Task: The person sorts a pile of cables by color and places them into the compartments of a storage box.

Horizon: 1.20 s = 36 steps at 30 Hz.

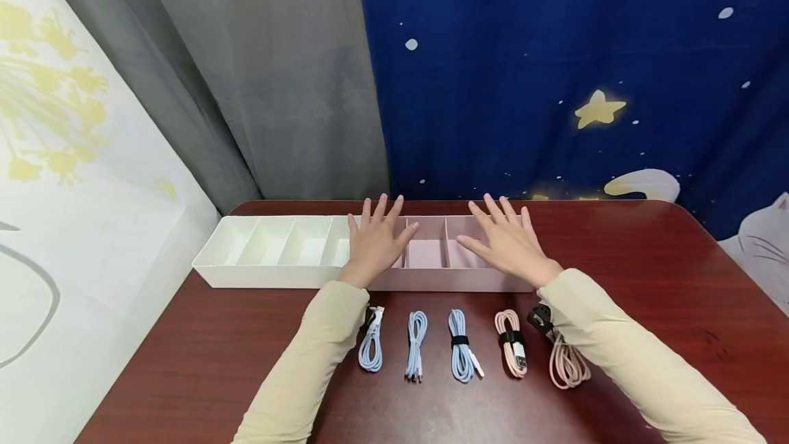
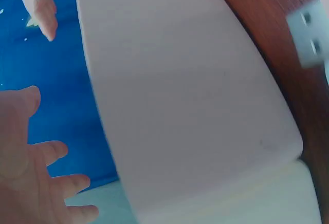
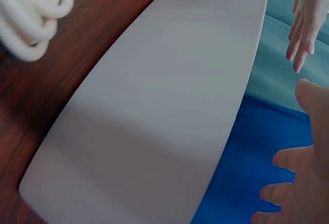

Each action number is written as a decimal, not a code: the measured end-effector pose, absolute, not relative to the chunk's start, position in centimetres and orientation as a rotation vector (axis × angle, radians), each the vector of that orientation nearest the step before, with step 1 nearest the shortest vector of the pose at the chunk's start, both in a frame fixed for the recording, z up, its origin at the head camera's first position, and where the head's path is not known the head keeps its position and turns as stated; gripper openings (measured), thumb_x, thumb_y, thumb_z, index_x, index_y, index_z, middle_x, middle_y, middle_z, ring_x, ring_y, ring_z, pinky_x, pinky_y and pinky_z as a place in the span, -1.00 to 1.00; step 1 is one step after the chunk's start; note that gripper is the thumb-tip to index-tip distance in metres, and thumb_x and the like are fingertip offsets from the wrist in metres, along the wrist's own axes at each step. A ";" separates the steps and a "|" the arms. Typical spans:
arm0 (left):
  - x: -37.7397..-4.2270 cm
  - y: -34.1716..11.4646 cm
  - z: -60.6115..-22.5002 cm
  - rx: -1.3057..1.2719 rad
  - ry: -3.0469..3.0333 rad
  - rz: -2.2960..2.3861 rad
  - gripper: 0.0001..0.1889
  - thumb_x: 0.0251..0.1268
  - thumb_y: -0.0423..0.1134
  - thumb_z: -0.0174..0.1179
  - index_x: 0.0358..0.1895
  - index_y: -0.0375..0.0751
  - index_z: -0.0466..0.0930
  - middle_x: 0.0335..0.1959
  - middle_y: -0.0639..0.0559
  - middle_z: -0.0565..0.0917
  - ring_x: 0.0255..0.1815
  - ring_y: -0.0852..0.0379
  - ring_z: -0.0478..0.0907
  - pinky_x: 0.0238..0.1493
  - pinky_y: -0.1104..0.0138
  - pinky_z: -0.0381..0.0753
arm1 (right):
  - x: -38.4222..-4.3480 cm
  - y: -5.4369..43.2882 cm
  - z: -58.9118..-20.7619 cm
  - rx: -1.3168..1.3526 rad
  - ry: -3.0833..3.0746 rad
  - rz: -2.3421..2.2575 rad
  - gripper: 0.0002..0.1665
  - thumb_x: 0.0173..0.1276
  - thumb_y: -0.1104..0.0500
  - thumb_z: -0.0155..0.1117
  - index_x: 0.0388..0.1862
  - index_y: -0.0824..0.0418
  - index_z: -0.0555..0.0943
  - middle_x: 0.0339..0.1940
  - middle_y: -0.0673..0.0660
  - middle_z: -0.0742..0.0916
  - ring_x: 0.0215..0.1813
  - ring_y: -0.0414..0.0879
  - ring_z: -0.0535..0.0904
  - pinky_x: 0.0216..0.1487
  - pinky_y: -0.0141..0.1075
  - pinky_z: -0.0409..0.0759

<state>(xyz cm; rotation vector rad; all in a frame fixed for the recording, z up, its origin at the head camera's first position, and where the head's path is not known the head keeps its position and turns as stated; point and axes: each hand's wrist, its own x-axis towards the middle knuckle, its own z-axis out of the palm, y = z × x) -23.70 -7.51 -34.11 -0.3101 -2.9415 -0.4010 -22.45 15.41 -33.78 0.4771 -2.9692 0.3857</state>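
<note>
Nearest the camera are two cream sleeves (image 1: 308, 362), reaching in over a glossy reddish-brown counter (image 1: 203, 375). Both hands are spread, fingers fanned and palms down, pinching nothing: the left hand (image 1: 374, 245) is over the seam where a white divided tray (image 1: 265, 277) meets a pink divided tray (image 1: 450, 281), the right hand (image 1: 508, 245) over the pink one's right part. Trays sit end to end, smooth plain walls, square-ish compartments.

In front there's a neat row of coiled cables. From the left: a blue cable (image 1: 377, 344) with a white plug end and something black half hidden by the sleeve, a slim blue cable (image 1: 416, 338) with metal tips toward the camera, a black-strapped blue cable (image 1: 459, 358) with a white plug, a black-strapped pink cable (image 1: 507, 324) with a USB plug, and a looser pink cable (image 1: 564, 362), partly hidden by the right sleeve, next to a black bit I can't make out.
</note>
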 end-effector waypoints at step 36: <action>-21.6 -21.2 -34.0 -0.282 -2.599 -0.827 -0.49 0.31 0.01 -0.06 0.21 -0.22 0.33 0.19 -0.25 0.32 0.20 -0.24 0.17 0.14 -0.07 0.11 | -18.8 23.2 -34.0 0.472 -2.896 0.713 -0.24 0.23 -0.09 0.14 0.23 0.41 0.27 0.17 0.42 0.38 0.19 0.29 0.24 0.10 0.16 0.21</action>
